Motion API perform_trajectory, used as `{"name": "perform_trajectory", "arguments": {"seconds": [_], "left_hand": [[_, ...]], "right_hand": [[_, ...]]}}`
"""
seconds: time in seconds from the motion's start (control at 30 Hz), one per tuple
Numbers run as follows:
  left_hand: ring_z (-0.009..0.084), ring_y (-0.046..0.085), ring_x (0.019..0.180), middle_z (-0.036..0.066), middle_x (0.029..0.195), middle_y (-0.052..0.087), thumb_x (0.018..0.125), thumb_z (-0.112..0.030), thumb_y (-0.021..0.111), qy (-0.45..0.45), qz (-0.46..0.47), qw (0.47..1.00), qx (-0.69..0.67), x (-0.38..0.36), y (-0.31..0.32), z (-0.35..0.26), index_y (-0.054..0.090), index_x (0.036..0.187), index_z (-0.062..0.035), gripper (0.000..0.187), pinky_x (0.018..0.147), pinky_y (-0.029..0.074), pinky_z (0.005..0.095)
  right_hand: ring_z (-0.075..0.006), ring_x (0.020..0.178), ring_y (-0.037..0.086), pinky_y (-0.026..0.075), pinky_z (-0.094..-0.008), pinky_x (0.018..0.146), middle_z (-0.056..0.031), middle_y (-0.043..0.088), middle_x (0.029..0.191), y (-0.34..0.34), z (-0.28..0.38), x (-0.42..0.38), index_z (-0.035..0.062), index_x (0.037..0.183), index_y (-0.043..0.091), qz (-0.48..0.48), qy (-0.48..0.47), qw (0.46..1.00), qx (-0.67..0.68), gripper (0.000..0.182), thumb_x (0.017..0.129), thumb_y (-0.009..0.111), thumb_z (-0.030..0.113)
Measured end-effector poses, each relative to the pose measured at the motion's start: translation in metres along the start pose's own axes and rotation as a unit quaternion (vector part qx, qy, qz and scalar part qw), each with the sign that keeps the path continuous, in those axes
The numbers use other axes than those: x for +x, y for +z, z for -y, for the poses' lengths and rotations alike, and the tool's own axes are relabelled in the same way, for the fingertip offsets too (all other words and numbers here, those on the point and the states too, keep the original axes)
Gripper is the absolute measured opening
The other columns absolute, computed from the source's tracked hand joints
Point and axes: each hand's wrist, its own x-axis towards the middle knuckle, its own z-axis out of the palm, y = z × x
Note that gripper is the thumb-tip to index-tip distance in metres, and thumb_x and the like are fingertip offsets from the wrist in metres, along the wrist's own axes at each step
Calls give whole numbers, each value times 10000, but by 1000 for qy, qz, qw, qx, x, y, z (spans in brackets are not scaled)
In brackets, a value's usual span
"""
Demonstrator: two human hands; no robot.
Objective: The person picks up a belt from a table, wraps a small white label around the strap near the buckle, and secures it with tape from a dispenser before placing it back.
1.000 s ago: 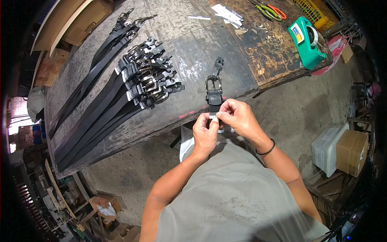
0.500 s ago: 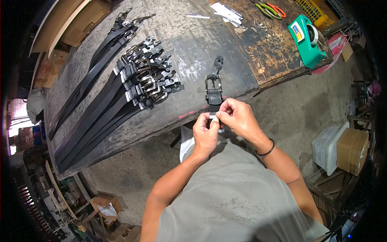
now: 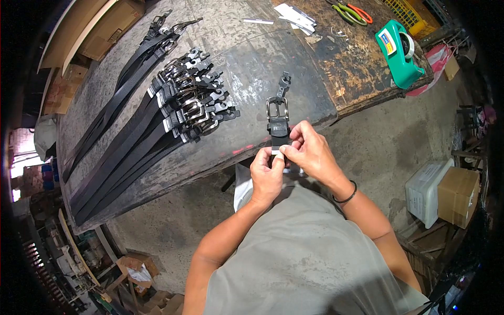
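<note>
A black belt point(image 3: 279, 128) lies over the table's front edge, its metal buckle point(image 3: 277, 108) and a black plastic hook hanger point(image 3: 284, 84) pointing away from me. Around the strap just below the buckle is a small white label strip point(image 3: 275, 150). My left hand point(image 3: 266, 170) grips the strap from the left, thumb beside the strip. From the right, my right hand point(image 3: 311, 152) presses thumb and finger at the strip's right end. The strap's lower part is hidden behind my hands.
Several buckled belts point(image 3: 131, 128) lie stacked at left, with more belts point(image 3: 123, 86) behind. White paper strips point(image 3: 296, 18), green-handled pliers point(image 3: 350, 14) and a green tape dispenser point(image 3: 395, 55) sit at the back right. Boxes point(image 3: 458, 191) stand at the lower right.
My right hand's fingers have lifted slightly away from the strap, the thumb staying at the white strip. The left hand and belt have hardly moved.
</note>
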Motion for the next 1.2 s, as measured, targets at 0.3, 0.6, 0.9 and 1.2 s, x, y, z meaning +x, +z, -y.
{"name": "perform_trajectory", "arguments": {"seconds": [0.3, 0.6, 0.9, 1.2], "left_hand": [[83, 569, 785, 47, 903, 607, 888, -46, 502, -43, 13, 998, -33, -2, -1, -9, 545, 969, 11, 108, 720, 475, 240], [83, 580, 693, 40, 800, 615, 895, -73, 532, -5, 7, 1000, -15, 0, -3, -3, 553, 930, 16, 97, 633, 482, 227], [72, 557, 647, 28, 763, 604, 965, -201, 499, 4, 12, 1000, -26, 5, -2, -3, 556, 882, -1, 224, 609, 488, 222], [46, 506, 620, -5, 706, 557, 976, -212, 473, 1, -13, 1000, 11, 5, -1, 3, 564, 864, -12, 246, 566, 455, 216]], "right_hand": [[-101, 643, 567, 476, -267, 515, -55, 588, 802, 7, -29, 5, 5, 1030, 458, -3, 50, 970, 239, 311, 806, 649, 107], [-88, 583, 548, 472, -251, 479, -44, 553, 730, 17, -14, 0, 18, 1079, 403, 16, 28, 974, 226, 373, 797, 647, 45], [-98, 611, 562, 488, -253, 522, -55, 590, 777, 16, -23, 6, 11, 1090, 424, 32, 25, 968, 248, 277, 858, 567, 61], [-103, 629, 577, 490, -242, 526, -47, 563, 785, 16, -22, -1, 7, 1111, 412, 40, 35, 958, 281, 339, 837, 610, 38]]}}
